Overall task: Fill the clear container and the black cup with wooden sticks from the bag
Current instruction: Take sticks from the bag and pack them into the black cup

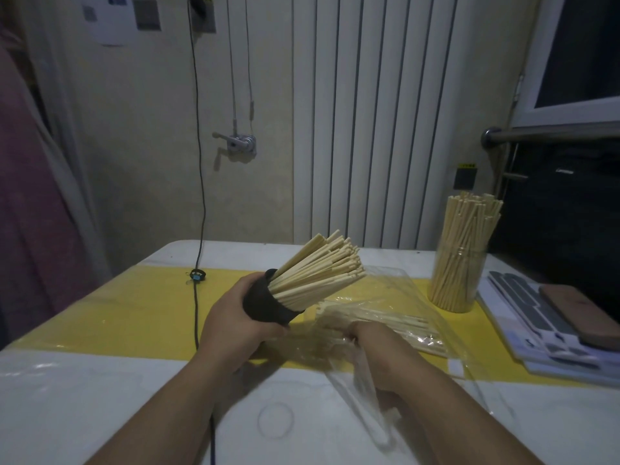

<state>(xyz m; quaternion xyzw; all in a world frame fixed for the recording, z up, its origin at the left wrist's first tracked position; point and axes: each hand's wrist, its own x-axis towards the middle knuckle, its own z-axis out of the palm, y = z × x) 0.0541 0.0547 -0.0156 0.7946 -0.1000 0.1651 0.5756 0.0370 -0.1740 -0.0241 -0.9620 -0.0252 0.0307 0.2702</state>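
Note:
My left hand (231, 325) grips the black cup (268, 305), tilted so its mouth points up and right; a thick bundle of wooden sticks (318, 268) fans out of it. My right hand (372, 344) is reaching inside the clear plastic bag (396, 297) lying on the table, its fingers among the loose sticks (402, 325) there; I cannot tell whether they pinch any. The clear container (458, 278) stands upright at the right, packed with sticks that rise well above its rim.
The table (100, 380) is white with a yellow strip across it. A black cable (198, 263) runs down from the wall and over the table. A stack of flat packages with a brown object on top (563, 317) lies at the right edge.

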